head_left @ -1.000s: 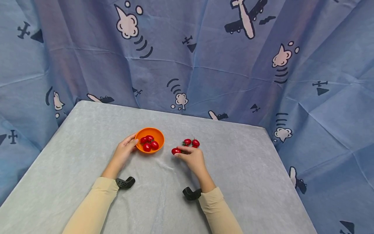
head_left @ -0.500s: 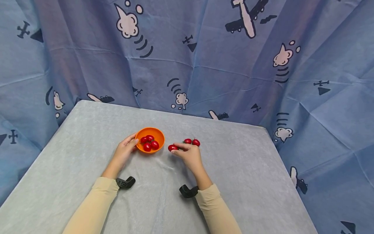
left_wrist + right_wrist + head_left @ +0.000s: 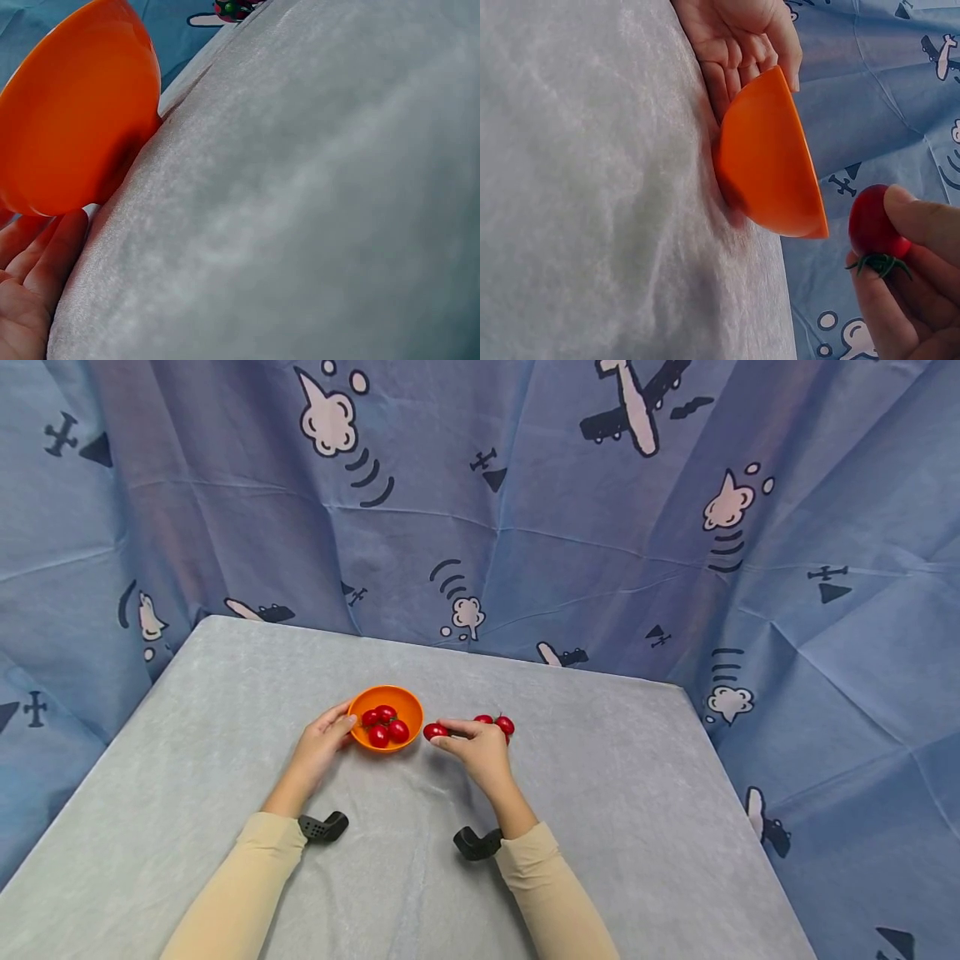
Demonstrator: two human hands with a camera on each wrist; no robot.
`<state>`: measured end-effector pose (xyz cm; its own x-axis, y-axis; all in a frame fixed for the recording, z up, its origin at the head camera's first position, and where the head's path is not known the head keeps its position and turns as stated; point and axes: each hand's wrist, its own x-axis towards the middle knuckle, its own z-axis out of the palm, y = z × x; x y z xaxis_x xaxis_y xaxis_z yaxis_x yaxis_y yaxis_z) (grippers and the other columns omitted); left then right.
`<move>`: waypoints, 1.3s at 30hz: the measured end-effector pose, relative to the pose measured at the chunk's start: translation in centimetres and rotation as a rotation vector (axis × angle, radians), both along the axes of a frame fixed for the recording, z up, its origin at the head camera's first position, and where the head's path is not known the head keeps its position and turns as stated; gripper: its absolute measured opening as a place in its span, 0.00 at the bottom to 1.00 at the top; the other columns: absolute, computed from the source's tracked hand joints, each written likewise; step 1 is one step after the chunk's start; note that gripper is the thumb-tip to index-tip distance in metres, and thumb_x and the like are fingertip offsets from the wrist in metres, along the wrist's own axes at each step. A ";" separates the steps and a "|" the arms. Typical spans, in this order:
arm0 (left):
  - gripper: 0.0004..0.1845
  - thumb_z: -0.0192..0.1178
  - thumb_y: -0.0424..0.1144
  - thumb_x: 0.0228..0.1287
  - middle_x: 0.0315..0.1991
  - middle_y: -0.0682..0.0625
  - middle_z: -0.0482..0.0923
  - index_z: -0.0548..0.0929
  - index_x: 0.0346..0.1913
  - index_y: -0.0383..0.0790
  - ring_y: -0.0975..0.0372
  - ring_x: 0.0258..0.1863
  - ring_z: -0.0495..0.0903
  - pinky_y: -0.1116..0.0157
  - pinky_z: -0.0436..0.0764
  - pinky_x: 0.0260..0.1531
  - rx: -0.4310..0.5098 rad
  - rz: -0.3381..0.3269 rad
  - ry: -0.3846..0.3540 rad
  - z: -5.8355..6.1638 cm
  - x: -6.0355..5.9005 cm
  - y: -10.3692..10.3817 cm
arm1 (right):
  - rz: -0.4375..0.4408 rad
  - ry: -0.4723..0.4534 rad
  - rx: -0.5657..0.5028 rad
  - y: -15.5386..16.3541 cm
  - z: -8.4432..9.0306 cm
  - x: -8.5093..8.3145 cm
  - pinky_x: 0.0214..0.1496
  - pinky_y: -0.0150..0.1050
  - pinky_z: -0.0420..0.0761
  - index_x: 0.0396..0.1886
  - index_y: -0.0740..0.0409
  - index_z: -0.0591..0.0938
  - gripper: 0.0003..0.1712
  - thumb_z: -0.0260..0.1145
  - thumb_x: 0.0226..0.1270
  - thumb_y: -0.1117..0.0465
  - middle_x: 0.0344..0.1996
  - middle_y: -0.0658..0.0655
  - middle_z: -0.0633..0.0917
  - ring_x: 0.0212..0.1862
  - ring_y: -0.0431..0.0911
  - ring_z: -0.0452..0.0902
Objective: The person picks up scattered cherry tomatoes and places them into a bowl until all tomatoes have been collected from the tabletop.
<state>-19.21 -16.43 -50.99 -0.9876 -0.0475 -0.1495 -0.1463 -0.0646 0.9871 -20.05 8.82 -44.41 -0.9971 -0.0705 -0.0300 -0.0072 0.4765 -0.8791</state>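
Note:
My left hand [image 3: 318,750] holds the near left side of an orange bowl [image 3: 409,706], thumb over its rim and fingers against its outer wall. Inside the bowl lie several red cherry tomatoes [image 3: 378,736]. Just right of the rim, my right hand [image 3: 487,758] pinches another cherry tomato [image 3: 874,221] between thumb and fingers. Its green stem end shows in the right wrist view, raised beside the bowl's edge. Behind the right hand sit more cherry tomatoes [image 3: 505,725], partly hidden by it. The left wrist view has the bowl's outer wall above the left fingers [image 3: 56,251].
A pale grey cloth covers the table [image 3: 600,793]. Beyond its far edge hangs a blue curtain [image 3: 420,527] printed with planes and clouds. Each wrist wears a black camera mount, such as the right one [image 3: 476,843].
My right hand has moved left and slightly away from me with the pinched tomato, from beside the loose tomatoes to the bowl's right rim. The left hand and bowl have stayed in place.

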 end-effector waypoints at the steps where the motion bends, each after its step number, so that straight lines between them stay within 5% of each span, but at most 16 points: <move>1: 0.29 0.50 0.43 0.77 0.71 0.34 0.66 0.63 0.75 0.35 0.83 0.43 0.77 0.82 0.78 0.46 0.002 0.002 -0.002 0.0 0.0 0.0 | 0.000 -0.003 -0.002 0.0 0.0 0.0 0.46 0.37 0.85 0.44 0.51 0.91 0.18 0.80 0.50 0.54 0.43 0.56 0.91 0.52 0.49 0.83; 16: 0.29 0.49 0.45 0.77 0.73 0.40 0.67 0.62 0.76 0.40 0.82 0.46 0.75 0.82 0.77 0.47 -0.010 -0.015 -0.028 0.2 0.0 -0.1 | 0.031 -0.012 -0.039 -0.8 0.5 -0.4 0.48 0.38 0.83 0.45 0.53 0.91 0.19 0.80 0.51 0.54 0.43 0.55 0.91 0.53 0.48 0.83; 29: 0.28 0.49 0.42 0.77 0.71 0.37 0.67 0.63 0.75 0.37 0.83 0.44 0.75 0.82 0.77 0.46 -0.012 -0.004 -0.013 -0.1 -0.1 0.0 | 0.032 0.016 -0.086 -1.9 0.5 -1.0 0.51 0.39 0.84 0.44 0.56 0.91 0.19 0.80 0.52 0.56 0.43 0.58 0.91 0.54 0.49 0.84; 39: 0.27 0.48 0.39 0.78 0.71 0.32 0.66 0.63 0.75 0.34 0.82 0.43 0.77 0.81 0.77 0.47 0.016 0.011 0.009 0.2 0.1 0.1 | 0.030 -0.045 -0.140 -2.8 0.9 -1.2 0.49 0.36 0.85 0.46 0.56 0.90 0.19 0.79 0.53 0.57 0.45 0.58 0.90 0.52 0.47 0.84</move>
